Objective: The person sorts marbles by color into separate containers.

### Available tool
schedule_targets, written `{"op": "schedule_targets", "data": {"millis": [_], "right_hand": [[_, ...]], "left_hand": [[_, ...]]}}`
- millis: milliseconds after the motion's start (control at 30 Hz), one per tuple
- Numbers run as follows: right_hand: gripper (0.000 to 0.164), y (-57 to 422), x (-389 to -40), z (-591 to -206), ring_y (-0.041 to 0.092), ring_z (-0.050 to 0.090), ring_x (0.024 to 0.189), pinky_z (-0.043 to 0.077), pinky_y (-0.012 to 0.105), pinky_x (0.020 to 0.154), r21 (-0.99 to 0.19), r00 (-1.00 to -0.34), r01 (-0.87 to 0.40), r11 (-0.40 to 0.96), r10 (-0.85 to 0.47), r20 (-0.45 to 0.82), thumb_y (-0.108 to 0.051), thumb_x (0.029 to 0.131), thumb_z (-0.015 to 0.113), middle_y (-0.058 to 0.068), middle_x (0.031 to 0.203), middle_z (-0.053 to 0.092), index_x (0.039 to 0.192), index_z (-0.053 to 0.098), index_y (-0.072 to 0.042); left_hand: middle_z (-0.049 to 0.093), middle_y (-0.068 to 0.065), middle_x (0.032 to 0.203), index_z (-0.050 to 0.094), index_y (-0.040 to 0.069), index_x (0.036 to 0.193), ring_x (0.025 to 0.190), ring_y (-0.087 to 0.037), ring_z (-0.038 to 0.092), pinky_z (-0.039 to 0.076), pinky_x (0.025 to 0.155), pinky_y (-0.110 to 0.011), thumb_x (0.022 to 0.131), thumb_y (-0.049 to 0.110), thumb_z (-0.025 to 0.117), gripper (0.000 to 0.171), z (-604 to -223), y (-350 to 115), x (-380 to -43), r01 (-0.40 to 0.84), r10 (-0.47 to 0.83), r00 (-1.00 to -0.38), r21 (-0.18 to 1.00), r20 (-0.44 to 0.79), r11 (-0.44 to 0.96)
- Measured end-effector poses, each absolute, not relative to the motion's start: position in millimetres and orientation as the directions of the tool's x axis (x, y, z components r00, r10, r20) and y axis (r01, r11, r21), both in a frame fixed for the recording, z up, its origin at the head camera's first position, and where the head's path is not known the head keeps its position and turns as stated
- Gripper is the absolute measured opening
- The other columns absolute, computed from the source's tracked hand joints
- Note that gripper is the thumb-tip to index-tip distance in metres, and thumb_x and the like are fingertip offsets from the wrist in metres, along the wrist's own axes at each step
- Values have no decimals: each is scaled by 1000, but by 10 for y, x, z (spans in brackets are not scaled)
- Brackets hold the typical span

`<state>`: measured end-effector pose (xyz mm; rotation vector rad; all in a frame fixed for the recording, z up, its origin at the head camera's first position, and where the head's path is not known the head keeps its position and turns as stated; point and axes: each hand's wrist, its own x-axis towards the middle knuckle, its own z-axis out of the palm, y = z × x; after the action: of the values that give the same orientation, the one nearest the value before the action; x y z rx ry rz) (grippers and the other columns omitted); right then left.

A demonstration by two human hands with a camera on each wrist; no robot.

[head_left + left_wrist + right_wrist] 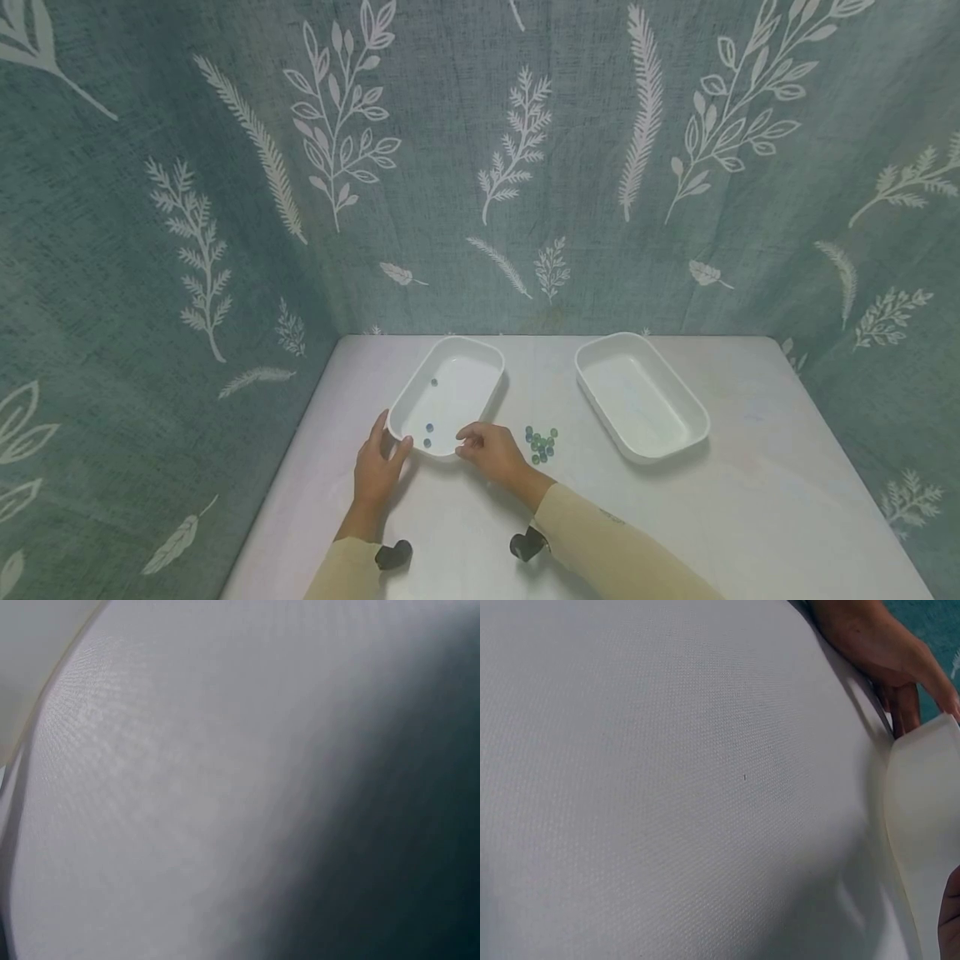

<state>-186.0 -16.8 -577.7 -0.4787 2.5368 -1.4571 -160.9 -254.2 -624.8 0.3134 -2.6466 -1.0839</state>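
At the left of the table, a white rectangular tray (457, 339) has several blue marbles (430, 427) lying on its floor. My left hand (380, 468) holds the tray's near left corner, thumb at the near rim and fingers along the outer left side. In the right wrist view, that thumb meets the rim. Over the near right corner, my right hand (491, 450) has its thumb and fingers bent together at the rim; I cannot tell what is between them. Just right of it lies a cluster of green and blue marbles (536, 442).
A second white tray (637, 392) stands farther right and holds no marbles. All of this is on a white table (750, 500), whose far edge meets a green-blue leaf-patterned cloth (570, 167). Dark wrist straps (528, 544) sit at both sleeve cuffs.
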Motion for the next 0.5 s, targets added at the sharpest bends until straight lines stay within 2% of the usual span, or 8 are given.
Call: {"op": "schedule_targets", "data": {"millis": [333, 500], "right_hand": [[18, -147, -1859, -5798, 5, 57, 74, 51, 24, 66, -858, -938, -176, 482, -348, -3, -25, 89, 70, -13, 83, 61, 106, 70, -18], [17, -12, -1909, -5789, 7, 58, 76, 52, 24, 66, -867, -948, -164, 471, -318, 7, -25, 90, 69, -12, 86, 62, 107, 69, -19]], "left_hand": [[38, -10, 152, 27, 23, 154, 140, -33, 31, 22, 111, -60, 91, 45, 64, 76, -6243, -2530, -1590, -118, -306, -942, 719, 137, 685], [39, -11, 151, 29, 20, 154, 139, -34, 33, 23, 111, -60, 91, 49, 63, 77, -6216, -2541, -1598, -108, -300, -943, 721, 143, 684]]}}
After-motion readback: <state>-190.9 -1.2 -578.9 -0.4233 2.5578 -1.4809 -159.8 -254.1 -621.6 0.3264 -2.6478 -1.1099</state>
